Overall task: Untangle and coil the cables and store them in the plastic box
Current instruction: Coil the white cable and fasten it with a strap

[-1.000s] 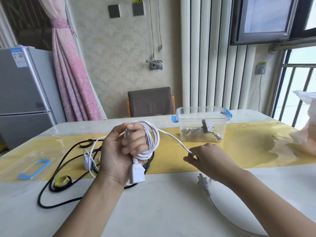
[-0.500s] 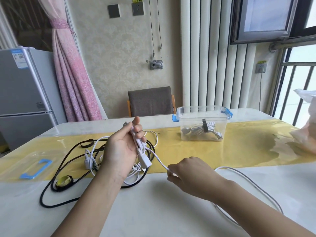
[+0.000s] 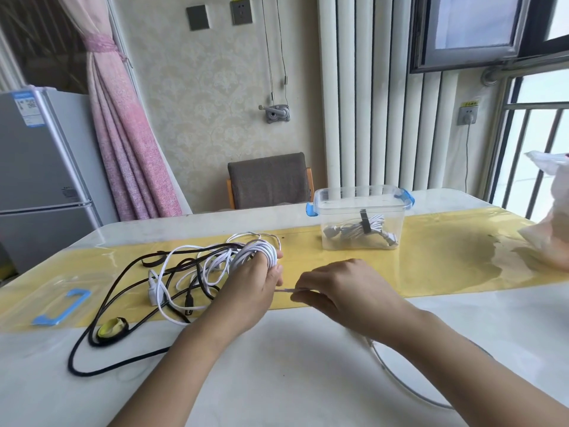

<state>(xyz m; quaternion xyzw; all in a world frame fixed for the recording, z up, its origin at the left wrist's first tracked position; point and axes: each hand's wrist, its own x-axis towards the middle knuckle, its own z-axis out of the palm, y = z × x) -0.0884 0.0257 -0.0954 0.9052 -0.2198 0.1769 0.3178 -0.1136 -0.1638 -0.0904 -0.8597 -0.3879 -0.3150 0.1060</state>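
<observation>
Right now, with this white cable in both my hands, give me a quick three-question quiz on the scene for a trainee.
1. True or false: the plastic box already holds a bundled cable.
2. The box's latches are: A blue, B red, C green.
3. Fill in: the white cable is coiled round the fingers of the ___ hand, while the right hand pinches its free run.
Key: 1 true; 2 A; 3 left, meaning the left hand.
</observation>
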